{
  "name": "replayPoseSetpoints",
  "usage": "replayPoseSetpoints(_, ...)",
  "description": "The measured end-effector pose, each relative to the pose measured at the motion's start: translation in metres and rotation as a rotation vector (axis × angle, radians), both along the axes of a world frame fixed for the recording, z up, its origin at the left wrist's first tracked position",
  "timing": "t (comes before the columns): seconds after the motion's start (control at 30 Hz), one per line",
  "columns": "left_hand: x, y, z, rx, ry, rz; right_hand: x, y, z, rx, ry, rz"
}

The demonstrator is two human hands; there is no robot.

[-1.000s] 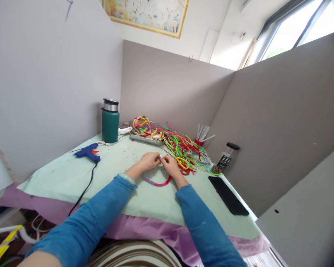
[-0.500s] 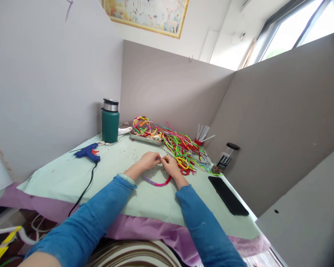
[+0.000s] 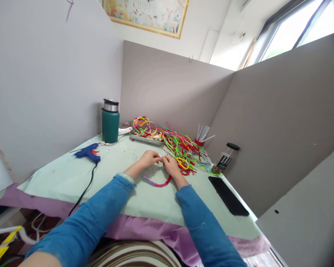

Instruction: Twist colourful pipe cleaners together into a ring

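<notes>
Two blue-sleeved arms (image 3: pixel 105 205) stretch forward, left hand (image 3: pixel 149 158) and right hand (image 3: pixel 170 165) meeting, fingers bunched, what they grip impossible to tell, and nearer, a fuzzy strip (image 3: pixel 158 184), purple left, red right, curves on the surface (image 3: pixel 114 163).

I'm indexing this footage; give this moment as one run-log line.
left hand, right hand: fingertips close together, grasp unclear | between wrists: curved fuzzy band | beyond right: pipe-cleaner pile | left: blue glue gun
</notes>
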State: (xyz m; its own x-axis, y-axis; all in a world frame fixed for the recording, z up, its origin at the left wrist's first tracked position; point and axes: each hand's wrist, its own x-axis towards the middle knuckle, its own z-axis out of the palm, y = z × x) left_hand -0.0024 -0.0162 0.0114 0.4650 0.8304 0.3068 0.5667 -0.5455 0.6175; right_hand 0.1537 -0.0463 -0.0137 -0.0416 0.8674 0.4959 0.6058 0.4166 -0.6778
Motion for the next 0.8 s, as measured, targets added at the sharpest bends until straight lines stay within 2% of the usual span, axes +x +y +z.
replayPoseSetpoints(0.2, -0.0019, -0.005, 0.005, -0.233, -0.078, 0.063, -0.002, -0.0044, 0.0027, 0.006, -0.027, 0.028)
replayPoseSetpoints(0.53, -0.005, -0.0014, 0.0032, -0.447, -0.28, 0.061, -0.0045, -0.0094, 0.0038, 0.019, -0.018, 0.118)
replayPoseSetpoints(0.8, -0.0071, -0.0006, 0.004, -0.493, -0.212, 0.113, -0.0033, -0.0093, 0.002, 0.008, -0.037, 0.162)
